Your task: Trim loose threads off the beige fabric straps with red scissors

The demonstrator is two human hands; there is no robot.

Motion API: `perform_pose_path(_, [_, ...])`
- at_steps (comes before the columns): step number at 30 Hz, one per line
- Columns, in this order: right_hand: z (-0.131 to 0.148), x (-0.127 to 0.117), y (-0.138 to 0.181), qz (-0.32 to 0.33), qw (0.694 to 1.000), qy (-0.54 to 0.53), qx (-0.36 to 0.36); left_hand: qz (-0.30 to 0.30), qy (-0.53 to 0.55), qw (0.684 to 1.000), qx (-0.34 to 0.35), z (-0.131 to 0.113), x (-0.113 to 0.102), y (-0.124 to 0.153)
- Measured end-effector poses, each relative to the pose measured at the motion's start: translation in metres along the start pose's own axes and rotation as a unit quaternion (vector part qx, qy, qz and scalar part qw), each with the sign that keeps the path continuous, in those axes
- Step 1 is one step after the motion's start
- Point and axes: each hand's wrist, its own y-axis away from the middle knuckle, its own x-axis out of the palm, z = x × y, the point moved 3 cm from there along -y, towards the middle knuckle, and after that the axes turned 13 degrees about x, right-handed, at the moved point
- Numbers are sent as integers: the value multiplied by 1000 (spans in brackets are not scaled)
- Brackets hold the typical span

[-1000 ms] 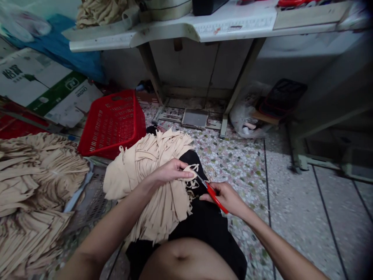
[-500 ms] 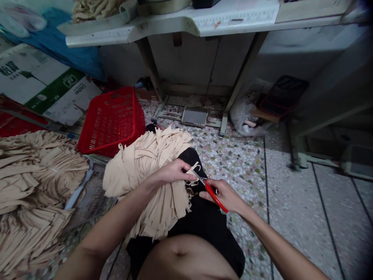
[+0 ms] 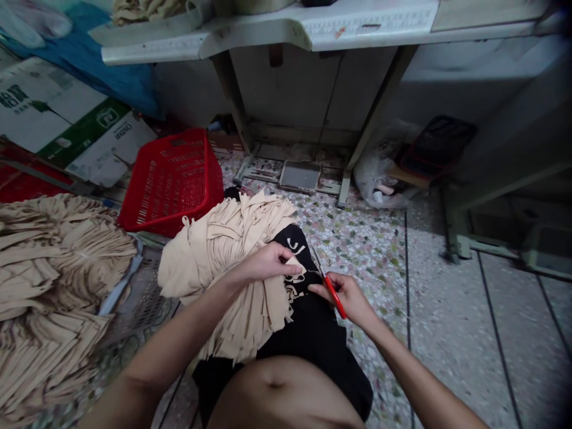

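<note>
Between the thumb and fingers of my left hand (image 3: 272, 262) is the end of a beige fabric piece (image 3: 295, 266). My right hand (image 3: 344, 292) is closed around a pair of red-handled scissors (image 3: 334, 295), whose blades point up and away, apart from the cloth. A thick bundle of beige fabric strips (image 3: 232, 238) is draped over my lap, under my left forearm. Thin curled scraps (image 3: 295, 244) lie on the black trousers (image 3: 313, 333) beside the held end.
More beige fabric (image 3: 67, 262) is heaped in a crate at the left. A red plastic basket (image 3: 174, 185) stands behind the bundle. Ahead is a white worktable (image 3: 357, 27) with a pedal (image 3: 300, 176) below. A plastic bag (image 3: 378, 185) sits at the right table leg.
The scissors have moved away from the fabric end, slightly to the right. A thin strip that stood at the blades now lies as loose scraps on the black trousers. My left hand has barely moved.
</note>
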Motion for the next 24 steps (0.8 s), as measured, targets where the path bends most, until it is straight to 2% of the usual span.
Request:
perform_pose_path(2, [-5, 1, 0, 21, 995, -84, 46, 20, -62, 996, 57, -13, 8, 8])
perform_pose_path(3, [-5, 1, -1, 29, 992, -108, 60, 53, -91, 991, 85, -19, 16, 14])
perform_pose_path(6, [0, 0, -4, 33, 989, -129, 70, 189, -127, 965, 134, -27, 41, 31])
perform_pose_path(8, [8, 0, -8, 24, 990, -126, 58, 209, -121, 960, 140, -29, 46, 37])
perform_pose_path(10, [19, 2, -10, 17, 992, -120, 41, 141, -108, 976, 125, -32, 35, 38])
perform_pose_path(12, [29, 5, -12, 11, 993, -117, 32, 9, -134, 986, 99, -34, 8, 35])
perform_pose_path(13, [33, 7, -13, 8, 993, -116, 32, -64, -176, 979, 85, -35, -8, 33])
perform_pose_path(15, [39, 12, -14, 7, 993, -115, 32, -175, -304, 935, 50, -33, -38, 30])
perform_pose_path(18, [41, 20, -16, 16, 993, -117, 28, -182, -466, 865, -41, -16, -61, 25])
perform_pose_path(20, [39, 24, -17, 25, 992, -117, 33, -173, -507, 841, -77, -3, -68, 23])
perform_pose_path(22, [37, 25, -17, 25, 992, -116, 41, -195, -470, 857, -76, 6, -76, 26])
perform_pose_path(24, [35, 23, -16, 24, 992, -113, 44, -245, -351, 902, -52, 11, -86, 32])
